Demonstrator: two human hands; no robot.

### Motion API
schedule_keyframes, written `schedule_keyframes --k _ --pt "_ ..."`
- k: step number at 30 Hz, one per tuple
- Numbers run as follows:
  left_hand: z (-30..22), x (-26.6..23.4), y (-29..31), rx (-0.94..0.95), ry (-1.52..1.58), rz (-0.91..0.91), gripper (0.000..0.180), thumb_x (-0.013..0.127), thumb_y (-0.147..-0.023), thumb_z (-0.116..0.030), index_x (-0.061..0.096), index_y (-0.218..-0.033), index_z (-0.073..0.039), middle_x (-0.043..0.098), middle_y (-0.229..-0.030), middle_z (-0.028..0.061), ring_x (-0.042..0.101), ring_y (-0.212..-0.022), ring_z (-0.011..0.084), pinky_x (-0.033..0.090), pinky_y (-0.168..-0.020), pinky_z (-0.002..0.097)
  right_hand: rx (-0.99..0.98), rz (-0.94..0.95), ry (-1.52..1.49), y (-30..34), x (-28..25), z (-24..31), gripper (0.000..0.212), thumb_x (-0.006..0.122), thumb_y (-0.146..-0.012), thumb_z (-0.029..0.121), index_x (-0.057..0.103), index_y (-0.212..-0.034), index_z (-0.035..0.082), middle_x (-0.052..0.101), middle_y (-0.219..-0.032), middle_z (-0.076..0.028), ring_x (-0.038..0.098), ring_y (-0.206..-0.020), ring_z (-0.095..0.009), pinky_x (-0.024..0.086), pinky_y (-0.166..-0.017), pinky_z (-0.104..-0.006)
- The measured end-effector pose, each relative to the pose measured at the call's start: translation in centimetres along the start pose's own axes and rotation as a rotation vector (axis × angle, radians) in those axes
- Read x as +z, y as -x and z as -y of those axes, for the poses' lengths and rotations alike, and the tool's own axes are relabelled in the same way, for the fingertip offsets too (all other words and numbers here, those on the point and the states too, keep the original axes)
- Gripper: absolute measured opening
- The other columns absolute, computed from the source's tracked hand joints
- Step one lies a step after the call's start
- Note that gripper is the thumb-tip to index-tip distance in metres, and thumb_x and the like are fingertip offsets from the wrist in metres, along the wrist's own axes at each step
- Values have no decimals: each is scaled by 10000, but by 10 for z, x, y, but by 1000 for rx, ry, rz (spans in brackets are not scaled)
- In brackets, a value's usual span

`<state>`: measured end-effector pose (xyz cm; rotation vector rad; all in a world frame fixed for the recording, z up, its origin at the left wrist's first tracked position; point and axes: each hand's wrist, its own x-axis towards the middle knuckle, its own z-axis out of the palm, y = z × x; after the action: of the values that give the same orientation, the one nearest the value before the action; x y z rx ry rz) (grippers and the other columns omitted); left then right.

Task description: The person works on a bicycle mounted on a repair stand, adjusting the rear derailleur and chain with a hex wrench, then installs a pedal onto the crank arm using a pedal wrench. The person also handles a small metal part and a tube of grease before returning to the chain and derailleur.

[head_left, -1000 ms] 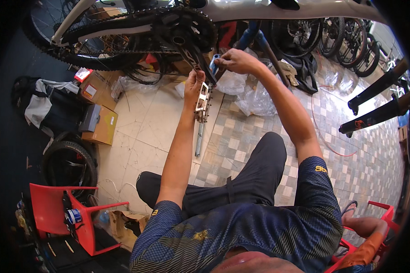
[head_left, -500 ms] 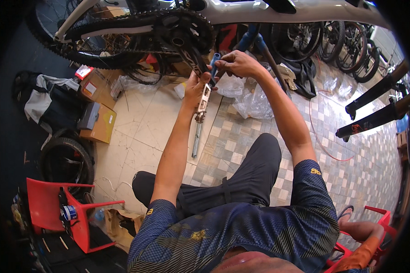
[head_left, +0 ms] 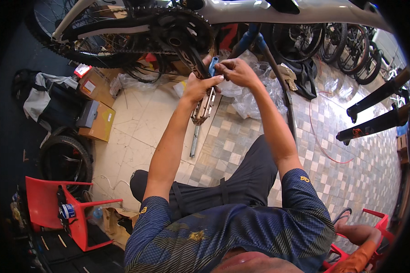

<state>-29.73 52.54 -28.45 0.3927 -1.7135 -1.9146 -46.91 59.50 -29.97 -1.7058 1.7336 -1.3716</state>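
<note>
A black crank arm [head_left: 191, 61] hangs down from the chainring [head_left: 180, 38] of a bicycle, with a metal pedal [head_left: 203, 108] at its lower end. My left hand [head_left: 198, 86] is closed around the crank arm's end just above the pedal, its thumb stretched to the right. Beside it, my right hand [head_left: 238, 73] has its fingers pinched together, close against a short blue tube-like piece [head_left: 213, 66]; what lies between the fingertips is hidden. Below the pedal a grey metal rod [head_left: 195, 141] points downward.
The white bicycle frame [head_left: 259, 12] spans the top. Clear plastic wrapping [head_left: 255, 98] lies beyond my right forearm, near a stand leg [head_left: 280, 75]. Cardboard boxes [head_left: 100, 123] and a red chair [head_left: 45, 200] are at left; fork legs [head_left: 373, 125] at right. Another person's arm [head_left: 362, 241] shows lower right.
The pedal has turned about the crank end. My left hand has shifted its grip, its thumb now reaching right. My right hand has moved slightly down, and the blue piece has moved a little.
</note>
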Motion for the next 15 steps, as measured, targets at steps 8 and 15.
schedule_keyframes --k 8,15 --pt "9 -12 -5 70 -109 4 620 765 -754 -80 529 -1326 -47 597 -1088 53 589 -836 102 496 -730 230 76 -75 167 2 -19 -21 228 609 -961 238 746 -1017 64 729 -910 -175 685 -748 -254 514 -717 -377" --pt "13 -25 -4 75 -159 0 622 778 -750 -115 537 -1316 -26 568 -1148 44 551 -1000 123 441 -937 261 -103 -648 881 18 -229 52 372 571 -914 371 702 -768 54 630 -646 -191 644 -608 -371 529 -571 -411"
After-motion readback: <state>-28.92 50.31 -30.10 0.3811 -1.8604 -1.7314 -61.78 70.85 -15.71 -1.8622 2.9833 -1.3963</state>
